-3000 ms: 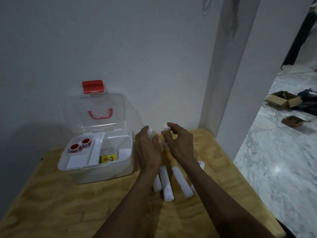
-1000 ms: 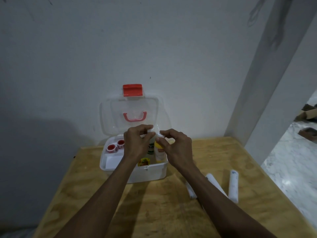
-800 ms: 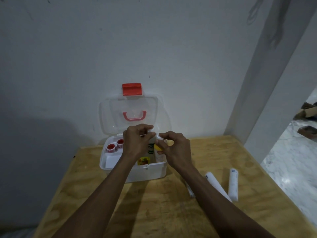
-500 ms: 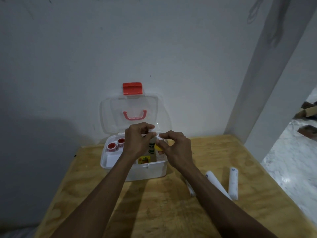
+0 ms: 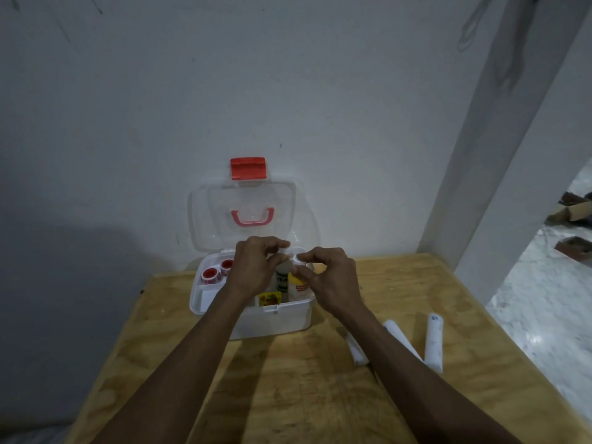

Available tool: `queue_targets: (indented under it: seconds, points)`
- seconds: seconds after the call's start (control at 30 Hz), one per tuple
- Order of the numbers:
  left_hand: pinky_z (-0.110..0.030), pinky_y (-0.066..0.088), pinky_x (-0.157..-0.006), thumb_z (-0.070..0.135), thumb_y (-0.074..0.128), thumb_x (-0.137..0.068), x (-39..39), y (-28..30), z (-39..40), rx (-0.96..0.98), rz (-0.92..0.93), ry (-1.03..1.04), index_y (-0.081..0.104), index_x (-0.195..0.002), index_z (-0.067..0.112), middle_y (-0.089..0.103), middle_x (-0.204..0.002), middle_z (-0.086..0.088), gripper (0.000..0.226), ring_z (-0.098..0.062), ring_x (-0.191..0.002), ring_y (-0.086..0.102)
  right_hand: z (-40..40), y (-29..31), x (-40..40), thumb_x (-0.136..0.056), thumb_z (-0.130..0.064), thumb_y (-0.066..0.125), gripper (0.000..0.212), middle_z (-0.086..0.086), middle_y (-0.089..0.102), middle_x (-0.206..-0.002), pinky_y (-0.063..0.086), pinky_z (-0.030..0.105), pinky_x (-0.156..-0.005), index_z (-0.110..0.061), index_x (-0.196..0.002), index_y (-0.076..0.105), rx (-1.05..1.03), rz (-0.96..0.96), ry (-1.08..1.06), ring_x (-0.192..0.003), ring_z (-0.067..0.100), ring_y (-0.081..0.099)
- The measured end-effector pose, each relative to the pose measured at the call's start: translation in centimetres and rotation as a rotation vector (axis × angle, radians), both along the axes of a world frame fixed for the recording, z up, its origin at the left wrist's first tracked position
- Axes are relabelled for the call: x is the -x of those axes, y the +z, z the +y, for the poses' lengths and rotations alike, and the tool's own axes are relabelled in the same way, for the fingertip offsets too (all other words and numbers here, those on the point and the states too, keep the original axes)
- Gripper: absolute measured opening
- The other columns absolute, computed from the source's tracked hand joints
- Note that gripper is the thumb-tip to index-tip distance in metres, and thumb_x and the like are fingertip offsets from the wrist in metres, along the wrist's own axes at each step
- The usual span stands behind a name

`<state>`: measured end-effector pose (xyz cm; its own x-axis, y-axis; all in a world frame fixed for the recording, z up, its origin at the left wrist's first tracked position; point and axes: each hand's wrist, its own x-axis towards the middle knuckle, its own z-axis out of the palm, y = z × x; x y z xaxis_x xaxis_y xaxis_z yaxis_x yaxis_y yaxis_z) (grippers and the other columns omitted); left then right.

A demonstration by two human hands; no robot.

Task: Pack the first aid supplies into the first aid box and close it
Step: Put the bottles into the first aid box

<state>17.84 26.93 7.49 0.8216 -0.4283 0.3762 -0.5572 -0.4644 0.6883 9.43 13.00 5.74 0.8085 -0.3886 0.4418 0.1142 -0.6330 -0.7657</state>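
The white first aid box (image 5: 275, 318) stands open against the wall, its clear lid (image 5: 208, 219) with red latch (image 5: 248, 168) leaning back. My left hand (image 5: 256, 267) pinches the cap of a white bottle with a green label (image 5: 282, 278) standing inside the box. My right hand (image 5: 330, 277) pinches the cap of a yellow bottle (image 5: 297, 288) beside it. Two red tape rolls (image 5: 209, 273) sit in the box's left tray and a small yellow packet (image 5: 269, 298) lies near its front wall. Three white bandage rolls (image 5: 434, 342) lie on the table to the right.
The plywood table (image 5: 288, 395) ends at a white wall behind and a pillar (image 5: 499, 155) at the back right. Its right edge drops to a marble floor (image 5: 544, 315) where cardboard boxes (image 5: 573, 211) lie.
Three seconds ago both hands took the bottles from the table's right side. They carried them left into the box, and over the last second they have lowered them slightly.
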Motion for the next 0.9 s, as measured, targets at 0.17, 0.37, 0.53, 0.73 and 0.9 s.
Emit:
queue_targets:
  seconds: [0.17,0.37,0.53,0.73,0.9]
  points:
    - [-0.034,0.048,-0.098,0.011,0.069,-0.086,0.3,0.0,0.0,-0.002,-0.013,0.010,0.070,-0.113,0.011,0.069,-0.119,-0.007,0.028,-0.020,-0.110,0.064,0.0,0.2,0.3,-0.080,-0.029,0.078,0.023,-0.002,0.071,-0.104,0.038,0.010,-0.074,-0.017,-0.100,0.078,0.007,0.008,0.003,-0.091,0.000,0.049]
    - [-0.041,0.049,-0.099,0.014,0.069,-0.086,0.2,-0.1,0.1,-0.010,-0.029,0.027,0.072,-0.111,0.013,0.070,-0.117,-0.007,0.025,-0.022,-0.108,0.065,-0.1,0.1,0.3,-0.082,-0.029,0.077,0.022,0.000,0.073,-0.106,0.039,0.009,-0.075,-0.017,-0.100,0.078,-0.018,0.010,0.004,-0.091,-0.001,0.052]
    - [-0.040,0.049,-0.099,0.016,0.068,-0.087,0.4,0.0,0.1,-0.032,-0.037,0.043,0.072,-0.110,0.013,0.069,-0.118,-0.007,0.024,-0.022,-0.109,0.064,-0.1,0.6,0.9,-0.080,-0.026,0.079,0.020,-0.008,0.072,-0.096,0.037,-0.001,-0.069,-0.015,-0.098,0.078,-0.017,-0.017,0.026,-0.079,-0.022,0.053]
    - [-0.042,0.053,-0.094,0.030,0.068,-0.086,1.4,1.0,1.1,0.048,-0.092,0.079,0.073,-0.110,0.020,0.072,-0.113,-0.001,0.026,-0.014,-0.105,0.066,-2.1,1.3,3.0,-0.075,-0.034,0.081,0.024,-0.010,0.076,-0.093,0.053,0.025,-0.080,-0.021,-0.096,0.078,-0.105,-0.027,-0.051,-0.088,-0.001,0.066]
    - [-0.034,0.057,-0.078,0.032,0.069,-0.085,6.6,2.3,0.0,0.211,-0.175,0.121,0.074,-0.107,0.020,0.074,-0.096,0.002,0.025,-0.006,-0.083,0.066,-5.6,1.5,7.4,-0.078,-0.031,0.080,0.018,-0.012,0.075,-0.083,0.054,0.019,-0.075,-0.019,-0.092,0.078,-0.129,-0.065,-0.200,-0.081,0.001,0.069]
